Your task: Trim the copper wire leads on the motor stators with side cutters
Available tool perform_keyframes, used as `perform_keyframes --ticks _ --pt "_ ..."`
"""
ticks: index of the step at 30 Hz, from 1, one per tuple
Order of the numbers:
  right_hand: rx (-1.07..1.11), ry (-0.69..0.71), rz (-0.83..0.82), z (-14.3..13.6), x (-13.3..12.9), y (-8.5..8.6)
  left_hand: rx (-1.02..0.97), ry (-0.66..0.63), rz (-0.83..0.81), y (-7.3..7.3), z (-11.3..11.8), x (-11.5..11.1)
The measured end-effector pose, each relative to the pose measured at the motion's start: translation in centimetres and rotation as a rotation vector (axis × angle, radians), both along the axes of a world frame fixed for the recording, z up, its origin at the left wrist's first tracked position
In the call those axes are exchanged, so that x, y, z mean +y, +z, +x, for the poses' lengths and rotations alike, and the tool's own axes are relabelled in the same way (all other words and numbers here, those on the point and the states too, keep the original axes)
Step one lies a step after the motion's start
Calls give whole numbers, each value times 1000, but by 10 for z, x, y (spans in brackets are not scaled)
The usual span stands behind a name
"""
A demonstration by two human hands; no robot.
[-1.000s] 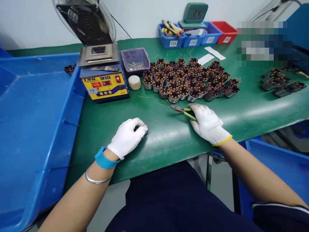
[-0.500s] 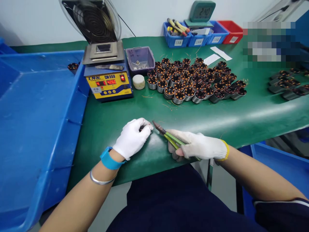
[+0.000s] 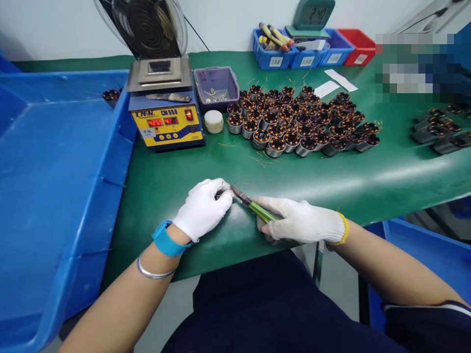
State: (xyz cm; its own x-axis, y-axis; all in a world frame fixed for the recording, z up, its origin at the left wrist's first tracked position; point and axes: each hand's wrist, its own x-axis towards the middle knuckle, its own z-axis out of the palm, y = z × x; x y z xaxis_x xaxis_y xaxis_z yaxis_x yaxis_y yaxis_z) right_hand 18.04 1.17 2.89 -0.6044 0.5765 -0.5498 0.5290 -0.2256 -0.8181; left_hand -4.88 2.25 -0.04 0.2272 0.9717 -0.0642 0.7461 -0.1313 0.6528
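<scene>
My left hand (image 3: pixel 204 208), in a white glove, is wrapped round a motor stator (image 3: pixel 218 197). Only a sliver of its copper winding shows between thumb and fingers; the glove hides the rest. In my gloved right hand (image 3: pixel 294 219) is a pair of cutting pliers (image 3: pixel 261 210) with green handles, now squeezed together. The dark jaws touch or nearly touch the left fingertips; whether a wire lies between them is too small to tell. Behind both hands, several stators (image 3: pixel 290 139) with copper coils stand close together on the green table (image 3: pixel 172 184).
To the left are a large blue tray (image 3: pixel 66 171) and a yellow-fronted solder pot (image 3: pixel 171 127). A purple bin (image 3: pixel 217 86) and a round white block (image 3: pixel 214 121) sit beside it. Blue boxes (image 3: pixel 274 59), a red box (image 3: pixel 358 46) and a clock (image 3: pixel 314 14) line the wall.
The pliers' handles have come together, and the jaws have moved slightly left to the left fingertips. The whole view has shifted a little.
</scene>
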Motion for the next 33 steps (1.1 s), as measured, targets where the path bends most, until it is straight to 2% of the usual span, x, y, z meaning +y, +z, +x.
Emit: perform_keyframes --ticks 6,10,20,27,33 --pt "35 33 -15 13 0 1 -53 -4 -23 1 1 -1" --pt "72 64 -42 10 2 3 -49 8 -24 0 1 -1" --pt "-38 118 112 9 5 4 -29 15 -44 3 2 -1" --pt "-75 124 48 2 6 10 0 6 -19 4 3 -1" --pt "-104 135 77 1 7 13 16 9 -26 4 3 -1"
